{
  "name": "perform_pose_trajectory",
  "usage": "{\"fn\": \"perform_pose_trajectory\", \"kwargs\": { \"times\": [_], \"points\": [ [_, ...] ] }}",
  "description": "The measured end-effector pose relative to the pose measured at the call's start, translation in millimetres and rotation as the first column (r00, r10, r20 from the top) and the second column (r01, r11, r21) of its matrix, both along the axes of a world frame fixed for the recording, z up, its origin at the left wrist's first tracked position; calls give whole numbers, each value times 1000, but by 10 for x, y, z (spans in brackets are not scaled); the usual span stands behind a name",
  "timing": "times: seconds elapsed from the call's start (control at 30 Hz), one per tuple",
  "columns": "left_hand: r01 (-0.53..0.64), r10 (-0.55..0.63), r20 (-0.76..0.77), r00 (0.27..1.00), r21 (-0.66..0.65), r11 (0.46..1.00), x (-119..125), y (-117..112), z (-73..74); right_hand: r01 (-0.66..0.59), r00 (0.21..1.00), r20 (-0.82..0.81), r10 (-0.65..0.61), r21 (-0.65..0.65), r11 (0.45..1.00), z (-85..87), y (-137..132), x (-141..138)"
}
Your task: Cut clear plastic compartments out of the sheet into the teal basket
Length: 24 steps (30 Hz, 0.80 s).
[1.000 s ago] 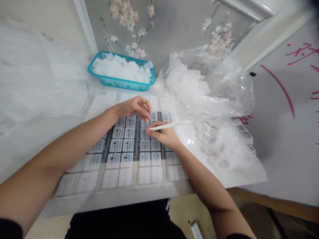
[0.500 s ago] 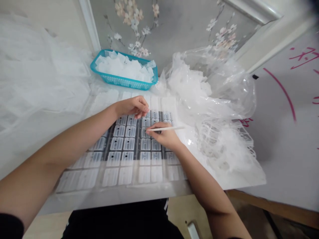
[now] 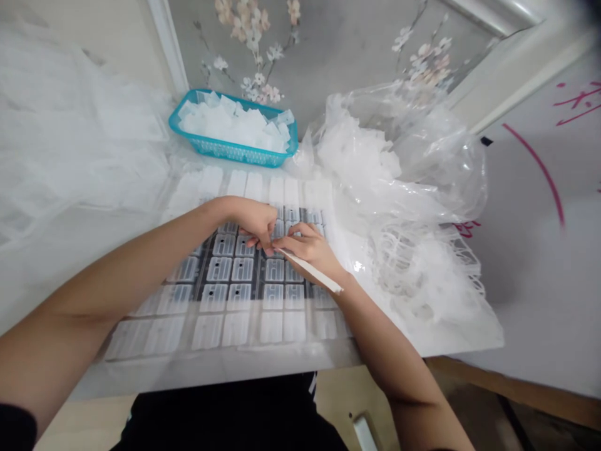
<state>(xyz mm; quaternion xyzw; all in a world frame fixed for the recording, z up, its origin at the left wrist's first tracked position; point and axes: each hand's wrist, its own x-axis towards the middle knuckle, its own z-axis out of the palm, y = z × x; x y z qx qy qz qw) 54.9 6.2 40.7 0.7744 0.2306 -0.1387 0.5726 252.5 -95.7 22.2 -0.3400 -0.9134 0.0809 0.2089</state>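
A thin white strip (image 3: 312, 270) is pinched in my right hand (image 3: 310, 247), its loose end slanting down across the wrist. My left hand (image 3: 256, 222) is closed, with thumb and fingertips pressed together right beside the right fingertips at the strip's upper end. Whatever lies between the left fingers is hidden. Under both hands is a sheet of rows of small clear rectangular pieces (image 3: 219, 269) over a dark backing. Several pieces at the left carry a black dot (image 3: 241, 265); those near the right hand show a slot pattern.
Behind the sheet stands a blue basket (image 3: 225, 148) heaped with white squares. A clear plastic bag (image 3: 436, 169) with white pieces lies at the back right, beside a tangled heap of white cut-out strips (image 3: 417, 275). A whiteboard (image 3: 539, 300) with red writing borders the right side.
My left hand has come down to meet the right fingertips. The white strip has swung from pointing right to slanting down over my right wrist.
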Motion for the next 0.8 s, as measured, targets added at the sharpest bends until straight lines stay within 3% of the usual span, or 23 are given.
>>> {"fn": "perform_pose_trajectory", "kwargs": {
  "times": [0.23,0.33,0.47,0.57,0.67,0.8],
  "points": [
    [-50,52,-50,997,44,998,3,-20,0,6,984,-176,-16,-58,998,-69,0,-56],
    [-61,64,-55,996,52,997,1,-43,31,54,965,-251,-76,-92,994,-83,-16,-81],
    [-120,138,-172,975,114,986,4,-83,104,127,942,-293,-161,-133,983,-121,-47,-110],
    [-123,134,-135,982,88,989,4,-91,102,143,926,-327,-189,-159,977,-133,-66,-127],
    [-130,134,-66,989,57,990,10,-81,48,192,884,-395,-251,-183,964,-38,-67,-112],
    [-87,93,-107,990,65,994,18,-42,-18,372,727,-503,-467,-283,884,200,-17,9]
  ]
}}
